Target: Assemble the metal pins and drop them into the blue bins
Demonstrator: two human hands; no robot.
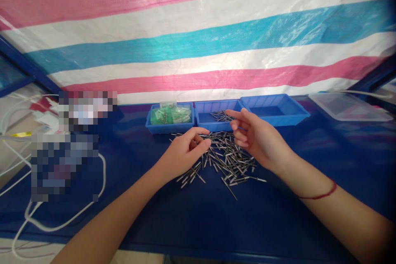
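A loose pile of thin silver blind rivets [230, 154] lies on the blue table in front of the bins. At the pile's left side, my left hand [187, 148] rests low with its fingers bent. Its thumb and index fingertips are apart, and nothing shows between them. My right hand [258, 138] is raised at the front edge of the middle blue bin [202, 117]. Its index finger points left and the other fingers are loosely curled, with nothing visible in them. Several rivets lie inside that middle bin, partly hidden behind the right fingers.
The left blue bin [148, 126] contains green-tinted clear bags. Another blue bin [275, 110] stands at the right, beside a clear plastic lid [349, 107]. White cables [103, 173] and blurred items lie left. A striped plastic sheet [198, 49] hangs behind the table [262, 222].
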